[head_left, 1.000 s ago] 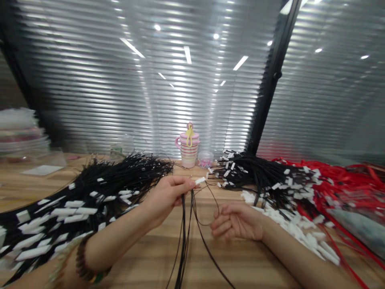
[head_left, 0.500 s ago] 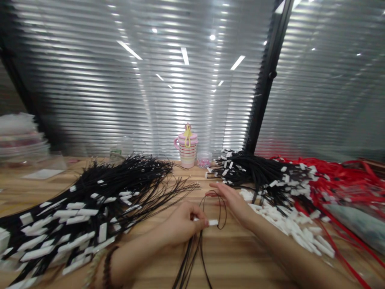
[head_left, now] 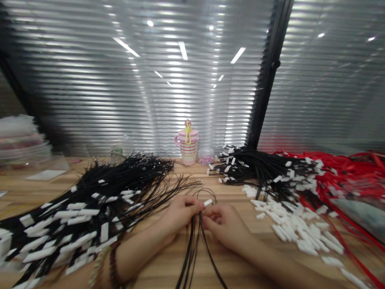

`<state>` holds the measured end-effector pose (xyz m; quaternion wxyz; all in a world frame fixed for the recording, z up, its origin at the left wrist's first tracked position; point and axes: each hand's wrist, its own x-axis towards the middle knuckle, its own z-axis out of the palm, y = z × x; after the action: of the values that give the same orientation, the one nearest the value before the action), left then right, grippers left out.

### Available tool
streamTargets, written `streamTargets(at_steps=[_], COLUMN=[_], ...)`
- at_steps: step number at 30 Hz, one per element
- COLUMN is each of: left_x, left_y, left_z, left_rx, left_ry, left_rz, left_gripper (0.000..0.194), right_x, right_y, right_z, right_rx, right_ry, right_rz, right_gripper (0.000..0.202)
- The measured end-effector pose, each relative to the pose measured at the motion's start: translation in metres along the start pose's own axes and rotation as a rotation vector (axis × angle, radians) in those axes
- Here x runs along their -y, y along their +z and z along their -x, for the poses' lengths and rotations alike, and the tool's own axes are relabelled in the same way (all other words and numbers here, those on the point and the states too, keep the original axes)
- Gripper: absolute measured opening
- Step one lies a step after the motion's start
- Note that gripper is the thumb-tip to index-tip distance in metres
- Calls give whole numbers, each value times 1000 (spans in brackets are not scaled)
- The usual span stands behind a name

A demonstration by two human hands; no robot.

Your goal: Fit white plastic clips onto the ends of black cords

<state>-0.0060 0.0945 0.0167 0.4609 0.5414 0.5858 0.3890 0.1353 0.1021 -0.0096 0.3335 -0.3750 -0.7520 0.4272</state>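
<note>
hands at the centre of a wooden desk (head_left: 144, 273), midway between its left and right edges. the left hand (head_left: 180, 210) is pinched closed, thumb against forefinger, on a small white piece (head_left: 207, 202), whose free end points toward the far right corner. thin black cords (head_left: 188, 257) run from beneath these fingertips toward the near edge; a fine loop of cord arches just beyond the white piece. the right hand (head_left: 227, 224) lies just beside it, fingers curled and partly closed, the tips at the cords — whether they grip one cannot be told. two bracelets (head_left: 113, 267) circle the left wrist.

toward the left edge spreads a large black bundle (head_left: 120, 180) with white tags; a second bundle (head_left: 258, 164), likewise tagged, lies toward the far right corner. between the latter and the near edge are loose white pieces (head_left: 300, 228), with red ribbons (head_left: 355, 176) along the right edge. near the far edge stand a striped, lidded mug (head_left: 189, 150) and — just beside it — a small clear tub (head_left: 206, 156). blinds (head_left: 150, 100) rise behind.
</note>
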Motion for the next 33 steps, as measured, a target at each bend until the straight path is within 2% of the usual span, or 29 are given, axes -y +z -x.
streamTargets(at_steps=[3, 7, 11, 16, 18, 20, 22, 24, 26, 30, 33], left_x=[2, 6, 8, 10, 11, 10, 9, 8, 8, 9, 11], left_y=[0, 0, -1, -5, -7, -8, -8, -7, -7, -7, -9], left_z=[-1, -3, -5, -8, -9, -10, -10, -10, -9, -11, -12], left_rx=[9, 7, 14, 45, 34, 24, 16, 4, -16, -18, -10], left_ry=[6, 8, 8, -2, -16, -15, -20, -42, -63, -87, -85], left_rz=[29, 30, 48, 107, 135, 137, 120, 113, 119, 134, 124], left_gripper=[30, 31, 30, 28, 28, 28, 29, 29, 29, 29, 30], right_x=[-3, -3, -5, -9, -6, 0, 10, 20, 29, 43, 51], right_y=[2, 0, 0, 1, -3, -12, -27, -45, -64, -99, -116], right_z=[-2, -5, -7, -4, -2, -1, -1, -2, -2, 1, 4], right_rx=[40, 30, 50, 19, -15, 9, 111, 213, 251, 189, 32], right_ry=[44, -22, -13, 64, 107, 156, 189, 151, 95, -82, -165], right_rz=[-50, -56, -85, -116, -182, -281, -374, -470, -608, -779, -759], right_gripper=[21, 17, 18, 10, 15, 23, 23, 12, 11, 15, 16])
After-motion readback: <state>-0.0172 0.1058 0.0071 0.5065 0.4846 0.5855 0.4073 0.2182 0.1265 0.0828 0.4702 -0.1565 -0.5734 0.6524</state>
